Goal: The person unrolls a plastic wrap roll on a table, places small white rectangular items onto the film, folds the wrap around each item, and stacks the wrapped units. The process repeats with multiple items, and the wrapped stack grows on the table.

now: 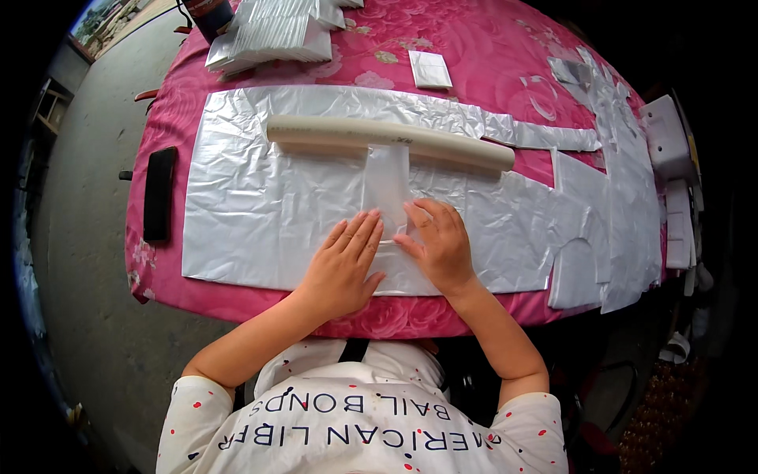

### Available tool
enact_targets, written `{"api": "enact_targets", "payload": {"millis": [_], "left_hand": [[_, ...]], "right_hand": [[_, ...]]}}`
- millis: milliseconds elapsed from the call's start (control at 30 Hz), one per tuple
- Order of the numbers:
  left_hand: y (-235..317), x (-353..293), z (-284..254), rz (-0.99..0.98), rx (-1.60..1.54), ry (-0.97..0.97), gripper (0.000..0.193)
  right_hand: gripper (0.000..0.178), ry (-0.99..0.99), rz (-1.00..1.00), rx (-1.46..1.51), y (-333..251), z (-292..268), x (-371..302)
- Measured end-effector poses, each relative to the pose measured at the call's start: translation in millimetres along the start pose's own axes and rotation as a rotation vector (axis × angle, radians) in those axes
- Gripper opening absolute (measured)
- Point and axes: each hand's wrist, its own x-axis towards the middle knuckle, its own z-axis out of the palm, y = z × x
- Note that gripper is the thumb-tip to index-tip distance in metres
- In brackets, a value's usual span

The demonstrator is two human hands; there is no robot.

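A pale cream tube [379, 137] lies across a large sheet of silvery white plastic [237, 213] spread over the table. From under the tube a narrow strip of translucent plastic film [387, 178] runs toward me. My left hand [343, 268] lies flat at the strip's near left side, fingers stretched out and thumb apart. At the strip's right edge rests my right hand [442, 245], its fingers bent and its thumb spread away from the forefinger, touching the film. The near end of the strip is partly covered by my hands.
The table has a pink flowered cloth [387, 316]. A black phone [159, 194] lies at left. Stacks of folded plastic packets [272, 39] and a dark container [208, 16] stand at far left; one small packet [430, 69] lies beyond the tube. Plastic pieces [624, 189] overlap at right, beside white bins [669, 138].
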Motion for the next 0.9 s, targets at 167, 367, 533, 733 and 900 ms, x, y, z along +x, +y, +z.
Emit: {"api": "enact_targets", "payload": {"millis": [167,367,533,733,900], "left_hand": [[-10,15,-6,0.054,-0.088,0.198,0.045],[-20,17,-2,0.199,-0.036,0.303,0.022],[-20,20,-3,0.204,-0.107,0.290,0.017],[-12,-8,-19,0.381,-0.367,0.214,0.024],[-14,-23,-18,0.304,-0.210,0.090,0.048]], "right_hand": [[0.040,-0.139,-0.346,-0.017,18,-1,21],[0.035,-0.216,-0.182,0.258,29,-5,35],[0.036,-0.172,-0.200,0.290,30,-4,35],[0.030,-0.165,-0.283,0.314,9,-6,3],[0.027,-0.151,-0.253,0.352,-7,-10,-14]]}}
